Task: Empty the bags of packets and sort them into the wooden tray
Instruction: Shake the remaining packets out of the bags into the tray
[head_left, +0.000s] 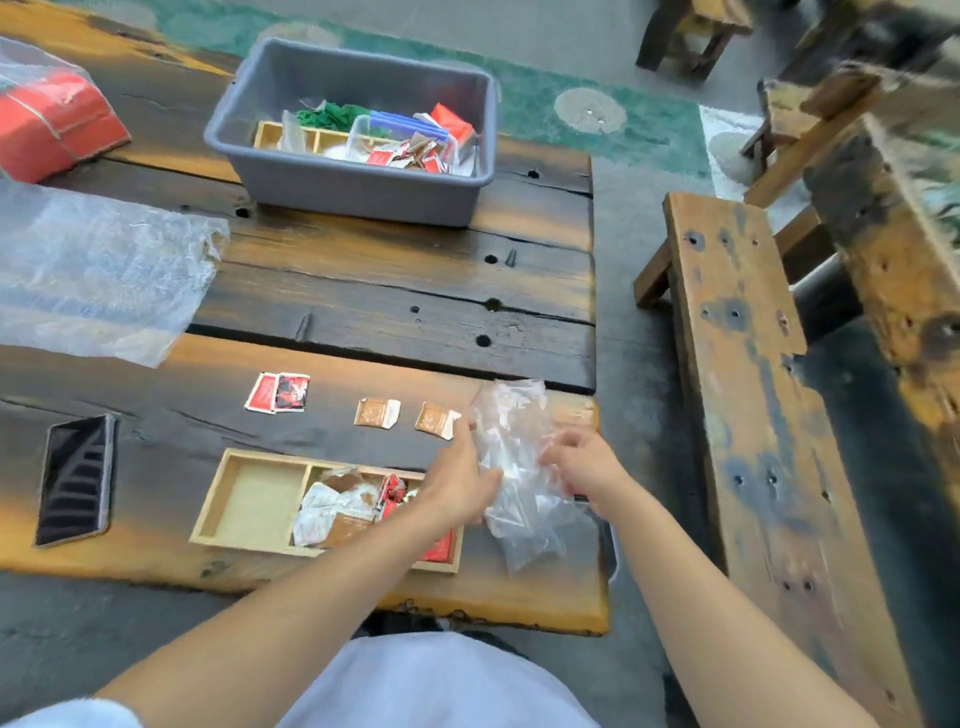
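A clear plastic bag (511, 457) hangs crumpled at the table's near right corner, held between both hands. My left hand (462, 480) grips its left side and my right hand (584, 465) grips its right side. Just left of them lies the wooden tray (249, 501): its left compartment is bare, and the middle and right ones hold a heap of white, brown and red packets (348, 506). Beyond the tray, loose on the table, are two red packets (278, 393) and two brown packets (378, 413) (436, 420).
A grey plastic tub (353, 192) at the back holds another wooden tray, bags and packets. A large clear plastic sheet (93, 275) and a bagged red box (52, 124) lie far left. A black phone (78, 480) rests near left. A wooden bench (748, 395) stands right.
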